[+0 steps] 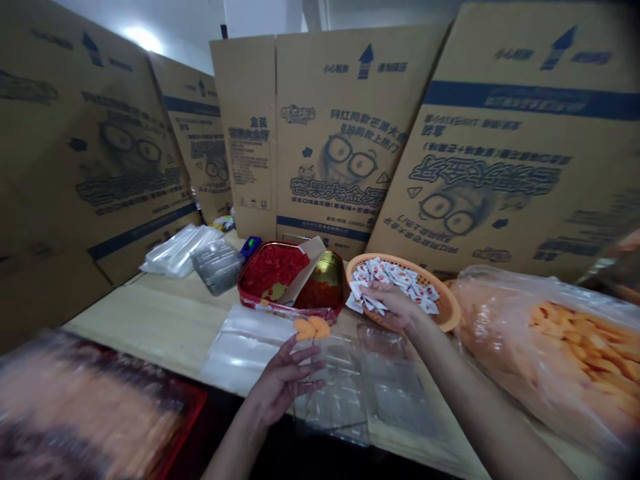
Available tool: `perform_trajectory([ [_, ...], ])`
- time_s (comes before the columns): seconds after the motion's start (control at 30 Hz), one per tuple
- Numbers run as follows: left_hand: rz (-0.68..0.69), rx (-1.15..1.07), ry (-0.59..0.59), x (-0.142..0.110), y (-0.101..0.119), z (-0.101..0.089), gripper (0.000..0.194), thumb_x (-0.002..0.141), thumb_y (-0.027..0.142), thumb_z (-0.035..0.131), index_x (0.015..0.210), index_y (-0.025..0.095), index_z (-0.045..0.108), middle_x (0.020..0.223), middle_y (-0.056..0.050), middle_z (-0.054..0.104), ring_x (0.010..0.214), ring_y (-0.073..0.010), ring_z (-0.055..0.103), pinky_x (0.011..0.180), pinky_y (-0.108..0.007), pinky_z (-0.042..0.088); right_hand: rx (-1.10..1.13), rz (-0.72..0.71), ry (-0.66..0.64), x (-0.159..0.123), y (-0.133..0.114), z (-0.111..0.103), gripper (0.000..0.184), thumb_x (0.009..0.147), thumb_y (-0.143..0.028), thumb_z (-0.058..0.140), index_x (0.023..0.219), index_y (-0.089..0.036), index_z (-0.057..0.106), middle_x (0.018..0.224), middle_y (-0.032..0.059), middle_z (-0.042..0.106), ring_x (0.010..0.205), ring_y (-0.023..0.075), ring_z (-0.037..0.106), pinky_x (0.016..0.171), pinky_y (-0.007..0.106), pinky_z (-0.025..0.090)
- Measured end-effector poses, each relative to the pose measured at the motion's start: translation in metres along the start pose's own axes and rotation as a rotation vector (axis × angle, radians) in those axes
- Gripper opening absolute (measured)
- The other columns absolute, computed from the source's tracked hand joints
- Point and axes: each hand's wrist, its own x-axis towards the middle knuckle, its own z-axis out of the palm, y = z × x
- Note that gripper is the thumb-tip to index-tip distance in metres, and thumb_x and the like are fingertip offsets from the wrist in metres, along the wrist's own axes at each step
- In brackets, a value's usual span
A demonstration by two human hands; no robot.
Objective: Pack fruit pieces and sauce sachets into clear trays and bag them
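Note:
My left hand [286,379] is over the front of the table with its fingers spread. Two orange curved candy pieces [312,328] are just beyond its index fingertip; whether they touch it I cannot tell. Below and right of these fingers lies a clear plastic tray [337,390], with a second clear tray [395,380] beside it. My right hand [393,305] reaches into an orange perforated basket [453,310], its fingers closed on some small white packets [369,301]. More white sachets [425,293] fill the basket around it.
Behind the basket's left side, a red tin [245,297] holds red and orange bits, split by a cardboard divider [306,270]. Clear bags [250,343] lie in front. A bag of orange pieces [500,313] stands right. Cardboard boxes [325,133] wall the back; a blurred red crate [193,407] stands lower left.

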Motion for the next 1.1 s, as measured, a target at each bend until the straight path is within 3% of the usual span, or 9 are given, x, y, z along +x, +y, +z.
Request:
perform_trajectory([
  [0.13, 0.041, -0.022, -0.034, -0.004, 0.003, 0.002, 0.063, 0.059, -0.001, 0.066, 0.112, 0.027, 0.047, 0.116, -0.009, 0.057, 0.105, -0.0297, 0.057, 0.09, -0.051, 0.039, 0.189, 0.179, -0.23, -0.035, 0.001, 0.059, 0.033, 0.05, -0.033, 0.079, 0.071, -0.015, 0.061, 0.062, 0.0018, 0.064, 0.051, 0.0114, 0.055, 0.049, 0.022, 0.044],
  [0.27, 0.085, -0.044, -0.02, -0.007, 0.004, 0.004, 0.07, 0.056, -0.004, 0.066, 0.115, 0.027, 0.046, 0.112, -0.007, 0.058, 0.104, -0.0274, 0.057, 0.092, -0.052, 0.039, 0.232, 0.172, -0.167, -0.062, 0.016, 0.1, 0.037, 0.046, -0.032, 0.08, 0.071, -0.016, 0.059, 0.062, -0.0005, 0.064, 0.051, 0.0111, 0.054, 0.05, 0.022, 0.043],
  [0.4, 0.117, -0.072, -0.016, -0.008, 0.002, 0.004, 0.074, 0.054, -0.006, 0.065, 0.116, 0.028, 0.044, 0.104, -0.001, 0.06, 0.095, -0.0219, 0.06, 0.094, -0.053, 0.037, 0.265, 0.151, -0.095, -0.074, 0.03, 0.12, 0.039, 0.045, -0.036, 0.08, 0.07, -0.017, 0.057, 0.062, -0.0004, 0.063, 0.052, 0.0123, 0.055, 0.05, 0.023, 0.042],
  [0.53, 0.15, -0.082, 0.02, -0.01, 0.003, 0.007, 0.071, 0.054, -0.006, 0.065, 0.113, 0.026, 0.044, 0.103, -0.001, 0.062, 0.092, -0.0209, 0.061, 0.093, -0.052, 0.039, 0.244, 0.129, -0.042, -0.081, 0.034, 0.126, 0.04, 0.045, -0.037, 0.079, 0.07, -0.018, 0.054, 0.062, -0.0012, 0.062, 0.051, 0.0122, 0.054, 0.047, 0.023, 0.041],
  [0.7, 0.188, -0.087, 0.012, -0.015, 0.007, 0.007, 0.069, 0.054, -0.007, 0.063, 0.113, 0.024, 0.043, 0.104, -0.004, 0.063, 0.099, -0.0239, 0.059, 0.091, -0.049, 0.042, 0.1, 0.16, -0.025, -0.084, 0.032, 0.115, 0.036, 0.053, -0.042, 0.073, 0.073, -0.019, 0.054, 0.054, -0.0044, 0.057, 0.039, 0.009, 0.043, 0.034, 0.02, 0.029],
  [0.9, 0.194, -0.08, 0.004, -0.018, 0.011, -0.002, 0.074, 0.055, -0.008, 0.061, 0.118, 0.025, 0.038, 0.106, -0.005, 0.061, 0.106, -0.0272, 0.056, 0.092, -0.05, 0.041, 0.02, 0.14, -0.009, -0.069, 0.024, 0.093, 0.024, 0.058, -0.036, 0.07, 0.063, -0.018, 0.055, 0.047, -0.0057, 0.052, 0.038, 0.0066, 0.039, 0.037, 0.019, 0.028],
  [1.1, 0.237, -0.071, 0.041, -0.018, 0.011, 0.0, 0.076, 0.054, -0.008, 0.062, 0.116, 0.025, 0.036, 0.105, -0.004, 0.061, 0.098, -0.0238, 0.06, 0.091, -0.049, 0.042, -0.075, 0.141, -0.018, -0.06, 0.036, 0.101, 0.021, 0.061, -0.027, 0.065, 0.077, -0.017, 0.06, 0.056, -0.003, 0.059, 0.042, 0.0089, 0.045, 0.04, 0.021, 0.032],
])
